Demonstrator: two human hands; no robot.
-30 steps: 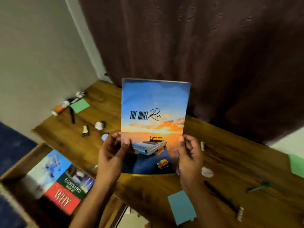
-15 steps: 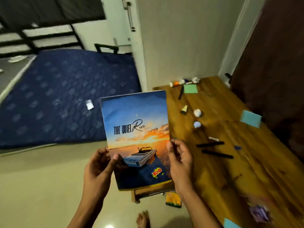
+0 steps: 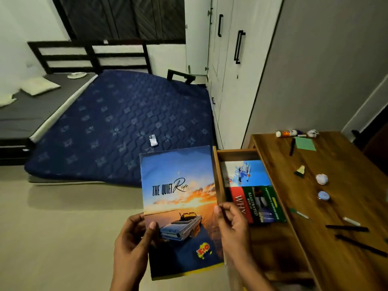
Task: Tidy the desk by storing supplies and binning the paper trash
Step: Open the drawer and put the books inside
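Note:
I hold a notebook (image 3: 178,198) with a sunset-and-car cover titled "The Quiet Ride" upright over the floor, just left of an open wooden drawer (image 3: 217,175). My left hand (image 3: 134,240) grips its lower left edge and my right hand (image 3: 233,225) grips its lower right edge. Two books (image 3: 256,204) lie inside the drawer. On the wooden desk (image 3: 344,259) lie a crumpled white paper ball (image 3: 321,178), a blue round item (image 3: 323,195), black pens (image 3: 346,228), a green sticky note (image 3: 305,143) and a glue stick (image 3: 286,133).
A blue mattress (image 3: 117,127) lies on the floor to the left, with a dark bed frame (image 3: 88,55) behind it. White wardrobe doors (image 3: 228,59) stand behind the desk. A binder clip (image 3: 300,170) sits on the desk.
My view has swung left from the desk toward the room. The notebook, held in both hands throughout, is now beside the open drawer rather than over the desk.

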